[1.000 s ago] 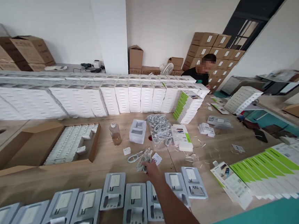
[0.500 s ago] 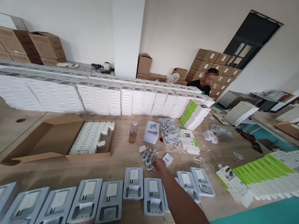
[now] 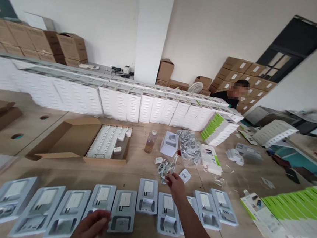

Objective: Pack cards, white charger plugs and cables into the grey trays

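Head camera: right hand on the coiled cables, near side of the bottle

From my remote view, the right hand [image 3: 176,185] reaches to the coiled cables [image 3: 165,168], which lie on the bench [image 3: 140,171] in front of the bottle [image 3: 151,142] and to its right. Its grip looks pinched on one coil; the exact finger contact is too small for me to confirm. The left hand [image 3: 92,226], well in front of the bottle and to its left, has loosely curled fingers and shows nothing in them; whether it touches a tray below, I can't tell.

To handle this well, I'd pinch a single coil around its middle and lift it straight up, since neighbouring loops could snag and drag along.

Left of the bottle, an open carton [image 3: 128,151] holds rows of white adapters [image 3: 102,143], one lying loose in a gap. Right of the bottle, a clear bag [image 3: 189,147] is full of more cables. The grey trays [image 3: 124,213] line up in front of the bottle, most showing a pale rectangular piece above a lower pocket; the one farthest left has a coil in that pocket.
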Motion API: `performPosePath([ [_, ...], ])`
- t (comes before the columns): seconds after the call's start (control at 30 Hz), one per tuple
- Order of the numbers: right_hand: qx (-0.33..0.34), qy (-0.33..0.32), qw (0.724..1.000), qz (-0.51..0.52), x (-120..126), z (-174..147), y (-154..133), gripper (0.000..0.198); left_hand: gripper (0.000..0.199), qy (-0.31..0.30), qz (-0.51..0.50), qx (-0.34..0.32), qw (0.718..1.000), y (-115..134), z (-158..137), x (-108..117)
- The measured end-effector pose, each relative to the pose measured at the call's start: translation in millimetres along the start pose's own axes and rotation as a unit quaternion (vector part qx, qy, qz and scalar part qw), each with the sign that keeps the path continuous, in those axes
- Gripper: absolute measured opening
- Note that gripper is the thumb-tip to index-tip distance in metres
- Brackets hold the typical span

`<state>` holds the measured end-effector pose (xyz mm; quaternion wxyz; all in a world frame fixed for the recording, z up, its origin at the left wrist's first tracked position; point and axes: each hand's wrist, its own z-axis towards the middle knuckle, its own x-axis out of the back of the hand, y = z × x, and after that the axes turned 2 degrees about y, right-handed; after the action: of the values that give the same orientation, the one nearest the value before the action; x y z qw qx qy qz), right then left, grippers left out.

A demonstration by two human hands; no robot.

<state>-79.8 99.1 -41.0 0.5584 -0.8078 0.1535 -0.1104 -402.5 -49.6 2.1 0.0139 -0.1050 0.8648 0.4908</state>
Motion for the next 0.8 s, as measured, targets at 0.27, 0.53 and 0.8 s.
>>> performPosePath([
  [0.27, -0.024, -0.319, 0.947, -0.010, -38, -129, -11, 0.029, 0.041, -0.204, -0.008, -0.054, 0.977, 40, 32, -96],
  [0.53, 0.466, -0.133, 0.734, -0.476, -21, -123, -75, 0.032, 0.033, -0.134, 0.283, -0.162, 0.936, 47, 27, -87],
  [0.8, 0.473, -0.181, 0.599, -0.621, -41, -122, -96, 0.013, 0.012, -0.092, 0.386, -0.216, 0.892, 47, 22, -82],
])
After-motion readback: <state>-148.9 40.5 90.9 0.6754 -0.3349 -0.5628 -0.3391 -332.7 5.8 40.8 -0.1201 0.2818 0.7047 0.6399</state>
